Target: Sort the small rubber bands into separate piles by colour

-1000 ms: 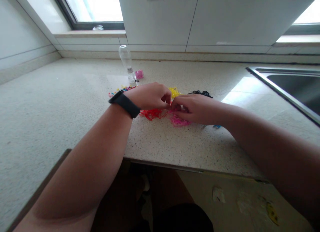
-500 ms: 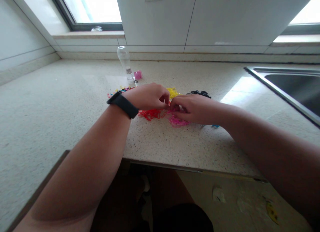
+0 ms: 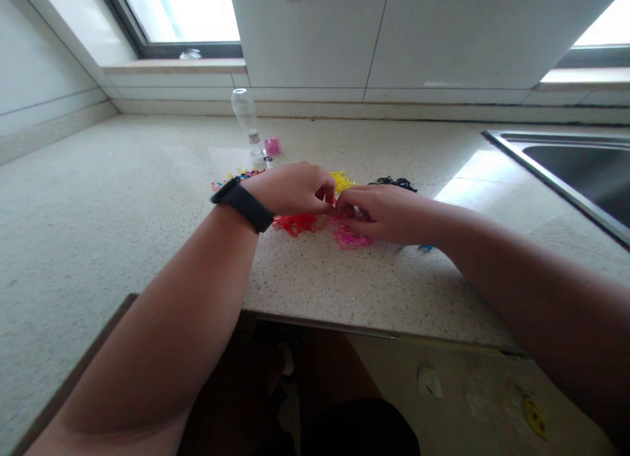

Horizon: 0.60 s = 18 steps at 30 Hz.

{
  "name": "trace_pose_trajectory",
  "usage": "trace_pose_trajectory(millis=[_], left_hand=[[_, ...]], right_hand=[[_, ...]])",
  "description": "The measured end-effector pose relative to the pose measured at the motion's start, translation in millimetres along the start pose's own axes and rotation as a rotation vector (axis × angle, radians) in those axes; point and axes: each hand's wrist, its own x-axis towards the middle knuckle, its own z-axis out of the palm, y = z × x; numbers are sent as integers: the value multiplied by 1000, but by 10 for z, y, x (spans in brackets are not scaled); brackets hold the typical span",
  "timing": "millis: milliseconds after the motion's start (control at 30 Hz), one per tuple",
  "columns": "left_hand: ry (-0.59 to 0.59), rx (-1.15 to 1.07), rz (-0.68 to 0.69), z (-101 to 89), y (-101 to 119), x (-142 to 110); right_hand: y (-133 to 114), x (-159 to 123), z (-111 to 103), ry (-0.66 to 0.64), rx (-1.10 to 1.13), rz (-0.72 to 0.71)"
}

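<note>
My left hand (image 3: 302,188), with a dark watch on its wrist, is pinched closed over the loose coloured rubber bands. What sits between its fingertips is too small to make out. Against those fingertips my right hand (image 3: 371,212) is closed too, with pink strands showing at its thumb and finger. Just below lies a pile of pink rubber bands (image 3: 353,239). Red rubber bands (image 3: 296,224) are heaped under my left hand. Yellow rubber bands (image 3: 342,180) lie behind the hands, and black ones (image 3: 395,182) behind my right wrist. A few blue bands (image 3: 425,248) peek out under that forearm.
Mixed coloured bands (image 3: 246,174) lie beyond my left wrist. Behind them a clear bottle (image 3: 245,118) stands upside down beside a pink cap (image 3: 272,145). A metal sink (image 3: 512,147) is set into the counter at right. The counter's front edge (image 3: 319,321) runs before my legs.
Both hands stay almost still, fingertips together over the pink and red piles. The view has shifted very slightly.
</note>
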Motion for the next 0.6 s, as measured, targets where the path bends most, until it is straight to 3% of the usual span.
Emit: trace_pose_trajectory(millis=[600], left_hand=[[-25, -9, -8, -22, 62, -14]], right_hand=[[-17, -4, -10, -9, 1, 30]])
